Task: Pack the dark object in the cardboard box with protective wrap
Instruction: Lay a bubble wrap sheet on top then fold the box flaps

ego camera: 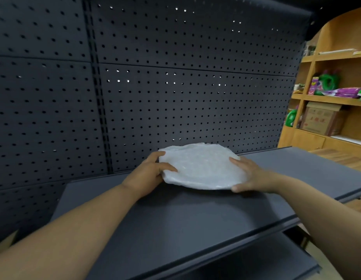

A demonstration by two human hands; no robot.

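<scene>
white wrapped bundle [201,166] just past the centre of the frame, flat and roundish, swathed in cloudy protective wrap; contents hidden under the wrap, so no telling what lies inside. held over the dark grey shelf [175,229], near its back edge, tilted a little with the far rim higher; impossible to say whether the underside touches the shelf or hangs just above it.

left hand [149,174] at the bundle's 9 o'clock edge, grip closed round the rim: thumb lying on top of the wrap, fingers curled at and under the far-left edge. right hand [254,176] at the 3 to 4 o'clock edge, grip likewise on the rim: fingers laid over the top of the wrap, thumb tucked along the lower edge. both forearms reaching in from 7 and 5 o'clock.

behind, from 9 through 12 to 2 o'clock, a black pegboard panel [175,77] dotted with holes, some showing light through. at 3 o'clock, well apart from the hands, a wooden shelving unit [308,59] carrying green bottles [329,81], purple packets [347,91] and a cardboard box [321,118] lower down. at 8 o'clock, at the frame's left edge, a sliver of brown cardboard [8,239], too little in view to identify.
</scene>
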